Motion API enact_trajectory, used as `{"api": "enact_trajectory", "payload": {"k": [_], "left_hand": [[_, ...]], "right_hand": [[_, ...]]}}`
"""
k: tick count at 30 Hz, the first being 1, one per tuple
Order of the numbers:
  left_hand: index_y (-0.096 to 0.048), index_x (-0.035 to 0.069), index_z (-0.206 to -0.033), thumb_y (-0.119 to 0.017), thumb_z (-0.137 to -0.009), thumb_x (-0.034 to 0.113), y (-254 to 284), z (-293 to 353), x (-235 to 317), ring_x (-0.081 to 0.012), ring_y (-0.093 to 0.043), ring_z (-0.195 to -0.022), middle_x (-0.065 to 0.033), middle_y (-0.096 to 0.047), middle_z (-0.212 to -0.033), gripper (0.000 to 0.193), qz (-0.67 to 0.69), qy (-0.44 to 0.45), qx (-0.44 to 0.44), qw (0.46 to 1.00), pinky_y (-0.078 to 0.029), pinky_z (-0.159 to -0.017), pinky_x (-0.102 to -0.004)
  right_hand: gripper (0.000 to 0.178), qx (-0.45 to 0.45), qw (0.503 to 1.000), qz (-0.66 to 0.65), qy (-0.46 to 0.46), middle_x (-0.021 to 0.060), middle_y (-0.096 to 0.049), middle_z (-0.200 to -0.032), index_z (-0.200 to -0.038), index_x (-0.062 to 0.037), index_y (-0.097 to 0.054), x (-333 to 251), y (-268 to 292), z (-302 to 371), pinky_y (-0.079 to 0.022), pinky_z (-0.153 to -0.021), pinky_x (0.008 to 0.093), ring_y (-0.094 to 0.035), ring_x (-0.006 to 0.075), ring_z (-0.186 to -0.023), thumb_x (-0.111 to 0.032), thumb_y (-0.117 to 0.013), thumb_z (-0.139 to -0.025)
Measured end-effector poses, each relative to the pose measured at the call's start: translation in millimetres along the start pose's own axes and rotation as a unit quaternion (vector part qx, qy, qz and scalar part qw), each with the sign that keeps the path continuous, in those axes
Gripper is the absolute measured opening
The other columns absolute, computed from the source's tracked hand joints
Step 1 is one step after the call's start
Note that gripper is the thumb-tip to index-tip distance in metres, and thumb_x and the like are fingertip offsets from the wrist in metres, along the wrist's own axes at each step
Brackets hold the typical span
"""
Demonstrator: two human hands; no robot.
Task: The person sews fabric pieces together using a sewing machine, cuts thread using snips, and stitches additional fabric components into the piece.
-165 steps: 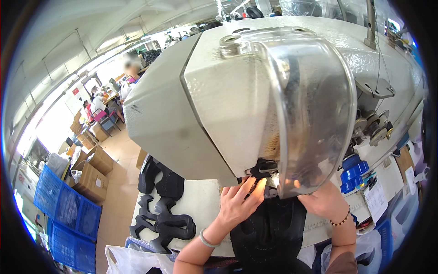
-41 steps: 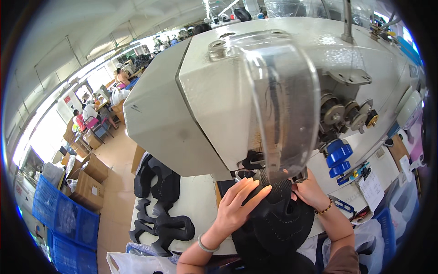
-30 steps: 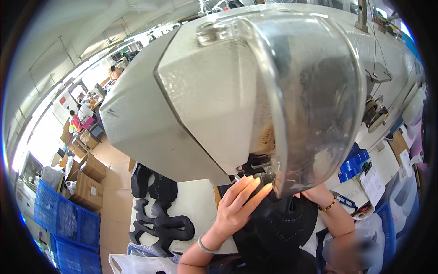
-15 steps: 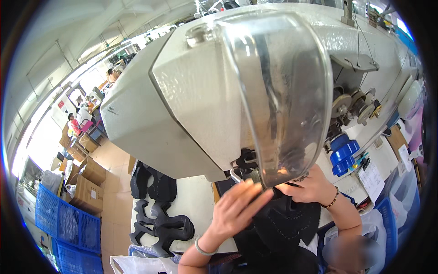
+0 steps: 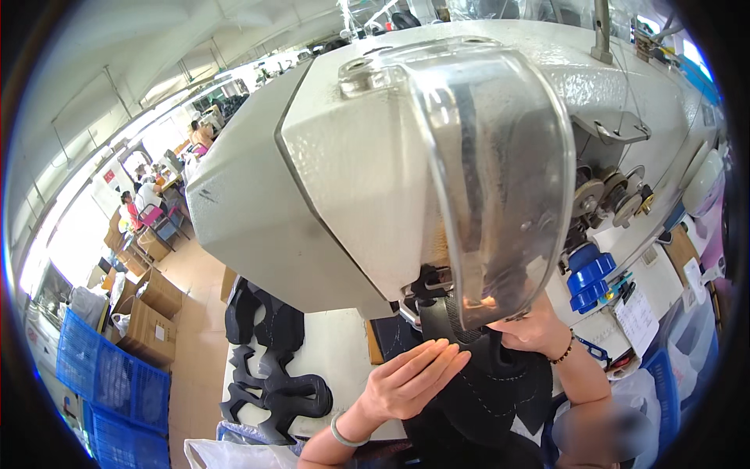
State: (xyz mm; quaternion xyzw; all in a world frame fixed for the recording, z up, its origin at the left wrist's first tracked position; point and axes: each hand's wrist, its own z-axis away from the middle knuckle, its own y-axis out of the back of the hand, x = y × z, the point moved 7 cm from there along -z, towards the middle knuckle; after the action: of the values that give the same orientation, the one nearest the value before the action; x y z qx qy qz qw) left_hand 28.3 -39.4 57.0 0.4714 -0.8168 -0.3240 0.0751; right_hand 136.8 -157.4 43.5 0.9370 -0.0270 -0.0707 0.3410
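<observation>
A pale grey sewing machine head [image 5: 351, 164] fills the middle, with a clear curved shield [image 5: 508, 180] in front of its needle area. Under the needle area lies a black shoe upper [image 5: 492, 391] with light stitch lines, draping toward me. My right hand [image 5: 535, 332], a beaded bracelet on its wrist, grips the upper's right side; its fingertips are partly hidden behind the shield. My left hand [image 5: 414, 379], a pale bangle on its wrist, hovers at the upper's left edge with fingers stretched out side by side and nothing visible in them.
Several black cut pieces [image 5: 273, 375] lie on the white table at left. Blue crates [image 5: 113, 363] and cardboard boxes [image 5: 148, 328] stand on the floor beyond. At right are a blue knob-shaped part [image 5: 590, 277], a paper sheet [image 5: 637, 316] and thread tension discs [image 5: 613, 195]. People sit far off.
My left hand has drawn down from beside the needle area, toward me. My right hand stays at the upper, whose curled edge now shows more. The whole view has shifted slightly.
</observation>
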Motion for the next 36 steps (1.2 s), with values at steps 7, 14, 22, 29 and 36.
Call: {"api": "enact_trajectory", "payload": {"k": [7, 14, 22, 29, 36], "left_hand": [[-0.072, 0.008, -0.091, -0.064, -0.058, 0.002, -5.1, -4.9, -14.4, -0.0181, -0.064, -0.081, -0.0022, -0.065, -0.089, 0.034, 0.021, 0.016, 0.008, 1.0, -0.057, -0.076, -0.0288], [-0.072, 0.008, -0.09, -0.066, -0.058, 0.004, -10.3, -3.0, -28.1, -0.0187, -0.064, -0.086, -0.0021, -0.064, -0.088, 0.033, 0.019, 0.029, 0.016, 0.999, -0.056, -0.078, -0.0315], [-0.071, 0.007, -0.087, -0.071, -0.064, 0.008, -24.7, 9.8, -50.0, -0.0226, -0.063, -0.089, -0.0053, -0.065, -0.091, 0.023, 0.093, 0.092, 0.006, 0.991, -0.053, -0.081, -0.0327], [-0.07, 0.005, -0.097, -0.064, -0.061, -0.005, -11.8, 13.2, -75.2, -0.0237, -0.064, -0.087, -0.0058, -0.064, -0.096, 0.038, 0.197, 0.179, 0.013, 0.964, -0.053, -0.08, -0.0321], [-0.066, 0.002, -0.101, -0.056, -0.067, -0.001, 3.4, -28.8, -38.7, -0.0249, -0.062, -0.095, -0.0086, -0.064, -0.104, 0.035, 0.177, 0.216, -0.094, 0.956, -0.051, -0.082, -0.0326]], "right_hand": [[0.021, 0.042, 0.998, 0.028, -0.037, 0.0033, -0.065, -0.085, -0.089, -0.0176, -0.064, 16.7, -7.1, 0.9, -0.051, -0.066, 0.0356, -0.063, 0.0254, -0.073, -0.008, -0.066, -0.07], [0.014, 0.007, 0.982, -0.085, -0.168, 0.0066, -0.064, -0.086, -0.09, -0.0117, -0.062, 54.9, -31.0, 29.5, -0.051, -0.071, 0.0346, -0.063, 0.0248, -0.078, -0.015, -0.064, -0.077], [0.026, -0.01, 0.997, -0.005, -0.083, 0.0074, -0.064, -0.093, -0.099, -0.0115, -0.061, 57.8, -34.1, 44.0, -0.048, -0.081, 0.0369, -0.061, 0.0246, -0.089, -0.019, -0.068, -0.075], [0.026, 0.005, 0.976, -0.106, -0.191, 0.0072, -0.064, -0.094, -0.099, -0.0138, -0.061, 61.1, -36.3, 46.2, -0.045, -0.087, 0.0391, -0.06, 0.0256, -0.094, -0.024, -0.066, -0.076], [0.025, -0.038, 0.941, -0.176, -0.287, 0.0081, -0.065, -0.096, -0.102, -0.0128, -0.063, 73.1, -48.5, 56.1, -0.045, -0.087, 0.0424, -0.059, 0.0275, -0.097, -0.021, -0.063, -0.078]]}}
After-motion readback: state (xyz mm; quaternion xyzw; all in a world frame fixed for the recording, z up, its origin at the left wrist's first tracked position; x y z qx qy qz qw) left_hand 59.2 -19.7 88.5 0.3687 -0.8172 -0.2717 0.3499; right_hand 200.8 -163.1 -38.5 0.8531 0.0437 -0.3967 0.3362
